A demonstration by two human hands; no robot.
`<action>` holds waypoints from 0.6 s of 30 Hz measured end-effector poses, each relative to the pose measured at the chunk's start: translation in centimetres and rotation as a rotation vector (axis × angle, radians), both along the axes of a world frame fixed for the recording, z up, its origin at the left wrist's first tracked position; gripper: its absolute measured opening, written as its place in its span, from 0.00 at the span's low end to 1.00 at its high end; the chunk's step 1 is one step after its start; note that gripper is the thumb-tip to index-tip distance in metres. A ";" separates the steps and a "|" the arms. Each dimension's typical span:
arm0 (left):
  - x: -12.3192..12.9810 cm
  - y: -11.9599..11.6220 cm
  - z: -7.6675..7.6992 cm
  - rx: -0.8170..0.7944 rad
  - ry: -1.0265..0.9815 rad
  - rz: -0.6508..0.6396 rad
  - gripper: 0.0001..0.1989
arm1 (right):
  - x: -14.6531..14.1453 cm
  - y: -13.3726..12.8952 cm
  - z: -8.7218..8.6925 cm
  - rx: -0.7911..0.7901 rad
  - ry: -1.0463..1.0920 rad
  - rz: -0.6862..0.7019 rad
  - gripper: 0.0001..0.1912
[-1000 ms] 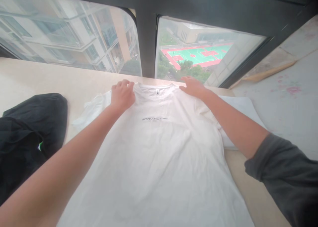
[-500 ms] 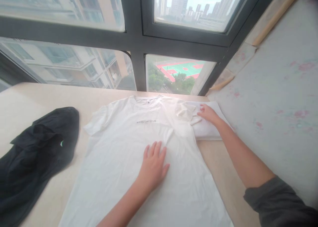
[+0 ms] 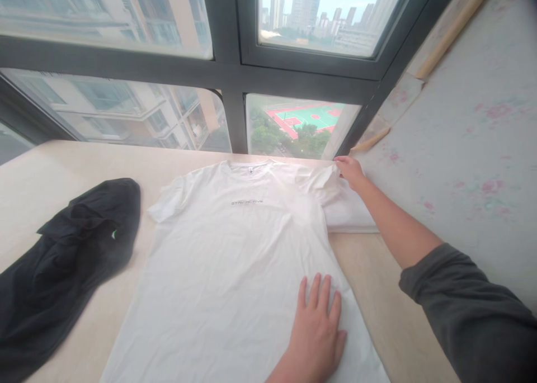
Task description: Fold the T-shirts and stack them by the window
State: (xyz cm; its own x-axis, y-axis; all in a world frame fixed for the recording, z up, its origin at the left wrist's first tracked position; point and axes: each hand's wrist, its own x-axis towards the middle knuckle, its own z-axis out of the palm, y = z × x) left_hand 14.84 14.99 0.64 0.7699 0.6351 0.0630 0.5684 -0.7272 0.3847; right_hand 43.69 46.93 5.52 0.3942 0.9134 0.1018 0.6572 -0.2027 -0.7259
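A white T-shirt (image 3: 235, 260) with small dark lettering on its chest lies spread on a pale wooden surface, neckline toward the window. My left hand (image 3: 318, 330) rests flat on the shirt's lower right part, fingers apart. At the upper right, my right hand (image 3: 351, 171) pinches the edge of the shirt's right sleeve and holds it stretched outward. Beneath that sleeve and beside it lies a folded white cloth (image 3: 346, 212), partly covered by the sleeve and my right arm. The left sleeve lies somewhat crumpled.
A crumpled black garment (image 3: 84, 260) lies at the left on the pale surface (image 3: 46, 173). Dark window frames (image 3: 226, 72) stand along the far edge. A wall with flowered paper (image 3: 474, 148) rises close by my right arm.
My left hand has slid right and nearer to me across the shirt. My right hand has moved toward the window and now grips the sleeve, which is pulled out flatter over the folded cloth.
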 end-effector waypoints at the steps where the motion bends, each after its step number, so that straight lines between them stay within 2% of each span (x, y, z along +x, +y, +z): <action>1: -0.2 -0.1 -0.2 0.007 -0.003 -0.004 0.32 | 0.3 0.2 0.3 -0.002 0.018 -0.028 0.21; 5: -0.4 -0.2 -0.6 0.029 -0.007 -0.002 0.34 | 0.6 0.0 0.3 -0.028 0.027 -0.114 0.18; 10: -0.6 -0.9 -0.9 0.062 -0.010 -0.004 0.33 | 0.0 -1.6 -0.4 -0.058 -0.045 -0.131 0.15; 14: -0.8 -1.7 -1.1 0.108 -0.005 -0.032 0.33 | -0.6 -2.4 0.1 -0.044 -0.131 -0.167 0.15; 16: -0.9 -1.9 -1.2 0.127 0.000 -0.043 0.33 | -1.2 -2.8 0.2 -0.025 -0.171 -0.155 0.16; 18: -0.9 -2.0 -1.2 0.138 0.002 -0.047 0.32 | -2.1 -3.5 0.1 -0.031 -0.184 -0.081 0.14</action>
